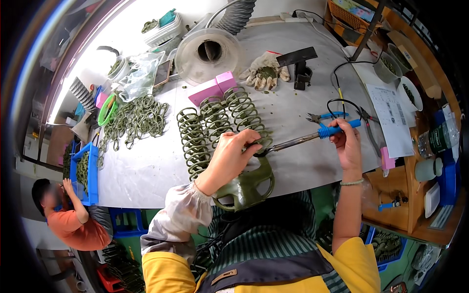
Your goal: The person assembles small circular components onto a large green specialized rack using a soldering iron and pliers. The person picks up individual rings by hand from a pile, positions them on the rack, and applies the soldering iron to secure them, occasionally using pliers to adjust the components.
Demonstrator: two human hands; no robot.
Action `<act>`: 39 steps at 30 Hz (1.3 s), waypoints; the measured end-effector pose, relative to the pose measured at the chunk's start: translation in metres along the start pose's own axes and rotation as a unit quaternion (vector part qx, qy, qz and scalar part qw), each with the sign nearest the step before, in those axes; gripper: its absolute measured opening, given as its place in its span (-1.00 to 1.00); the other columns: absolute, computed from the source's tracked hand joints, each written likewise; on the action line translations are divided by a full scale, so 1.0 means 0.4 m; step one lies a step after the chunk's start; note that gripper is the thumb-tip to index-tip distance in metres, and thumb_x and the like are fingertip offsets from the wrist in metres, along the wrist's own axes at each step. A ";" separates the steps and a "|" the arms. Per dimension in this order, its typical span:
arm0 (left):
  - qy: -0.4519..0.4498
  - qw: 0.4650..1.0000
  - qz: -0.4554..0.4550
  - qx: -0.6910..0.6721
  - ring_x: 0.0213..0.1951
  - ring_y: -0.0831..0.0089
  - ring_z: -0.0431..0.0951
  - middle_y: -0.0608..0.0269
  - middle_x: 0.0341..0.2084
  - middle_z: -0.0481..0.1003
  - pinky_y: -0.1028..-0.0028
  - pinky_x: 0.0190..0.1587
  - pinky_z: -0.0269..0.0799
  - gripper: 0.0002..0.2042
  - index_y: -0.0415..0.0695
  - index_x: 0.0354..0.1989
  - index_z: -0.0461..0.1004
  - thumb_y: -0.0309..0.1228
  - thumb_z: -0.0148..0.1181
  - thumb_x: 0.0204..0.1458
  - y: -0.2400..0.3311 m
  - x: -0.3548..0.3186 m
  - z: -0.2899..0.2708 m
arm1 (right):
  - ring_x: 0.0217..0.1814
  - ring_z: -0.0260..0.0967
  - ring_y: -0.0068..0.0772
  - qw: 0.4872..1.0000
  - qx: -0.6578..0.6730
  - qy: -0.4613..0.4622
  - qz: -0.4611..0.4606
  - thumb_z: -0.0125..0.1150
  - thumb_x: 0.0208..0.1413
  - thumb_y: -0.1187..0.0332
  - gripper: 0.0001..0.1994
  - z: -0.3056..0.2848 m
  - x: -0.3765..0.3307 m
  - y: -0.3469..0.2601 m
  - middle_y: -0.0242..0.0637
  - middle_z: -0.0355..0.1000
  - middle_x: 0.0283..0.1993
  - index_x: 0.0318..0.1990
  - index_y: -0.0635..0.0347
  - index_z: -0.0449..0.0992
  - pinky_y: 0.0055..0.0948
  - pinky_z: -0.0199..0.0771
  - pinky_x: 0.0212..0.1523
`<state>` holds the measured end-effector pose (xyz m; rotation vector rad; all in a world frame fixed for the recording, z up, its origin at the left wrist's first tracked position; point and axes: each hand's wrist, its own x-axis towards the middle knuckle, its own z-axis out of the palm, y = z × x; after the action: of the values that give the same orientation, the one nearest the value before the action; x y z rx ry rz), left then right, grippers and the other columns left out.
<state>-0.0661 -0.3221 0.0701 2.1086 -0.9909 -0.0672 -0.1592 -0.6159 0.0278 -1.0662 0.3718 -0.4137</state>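
Note:
My right hand point(347, 141) grips a soldering iron point(339, 128) by its blue handle. The iron's metal shaft points left, its tip close to the fingertips of my left hand point(232, 155). Those fingers pinch a small green ring-shaped piece point(264, 143), partly hidden by them. Beneath lies a smooth green frame-like piece point(251, 184) with openings, at the table's near edge. Beyond my left hand, rows of upright green rings point(192, 134) stand side by side like coils. Pink blocks point(212, 89) sit against their far end.
A pile of loose green loops point(139, 117) lies to the left. A ducted funnel point(207, 51), a stained glove point(266, 72) and a black stand point(302, 73) are farther back. Pliers point(373, 132) and a paper sheet point(388, 117) lie right. A co-worker point(73, 215) sits at left.

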 end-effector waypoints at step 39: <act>0.155 0.854 -0.258 0.425 -0.20 0.06 0.48 0.06 -0.32 0.47 0.23 -0.10 0.40 -0.86 -0.17 -0.26 0.47 -0.47 0.17 -0.01 -0.543 -0.182 -0.405 | -0.42 0.33 -0.66 0.999 -0.032 -0.001 -0.039 0.18 0.12 0.29 -0.85 -0.018 -0.040 -0.095 -0.36 0.45 -0.34 -0.38 0.17 0.52 -0.69 0.29 -0.47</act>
<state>0.0769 -0.0870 0.0154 3.0146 -0.2139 0.5227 -0.1823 -0.6295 0.0600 -1.1454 0.3444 -0.4724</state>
